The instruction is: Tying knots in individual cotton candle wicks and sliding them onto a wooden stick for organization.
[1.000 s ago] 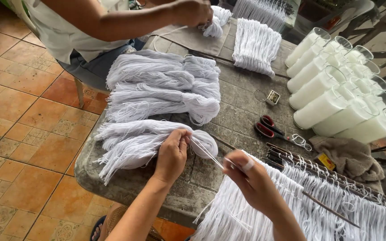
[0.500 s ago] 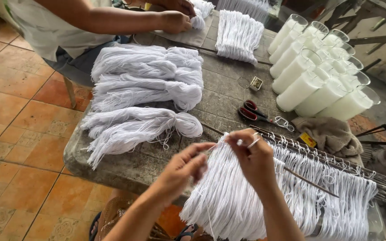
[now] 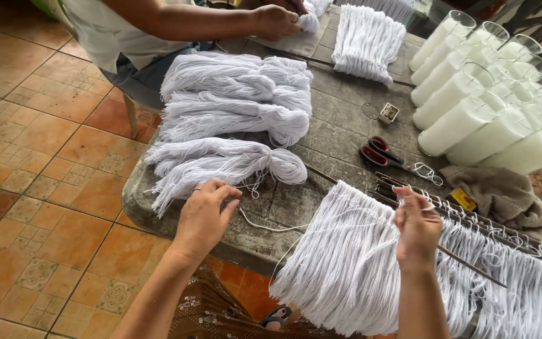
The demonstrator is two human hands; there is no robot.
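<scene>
Pinching a single white string (image 3: 271, 227) at lower centre, the left hand (image 3: 205, 216) draws it taut toward the right hand (image 3: 416, 227), which grips the other end above the hanging white strings (image 3: 352, 263) on metal rods (image 3: 472, 229). White string bundles (image 3: 233, 160) lie just above on the table (image 3: 340, 135), red-handled scissors (image 3: 384, 157) to their right.
</scene>
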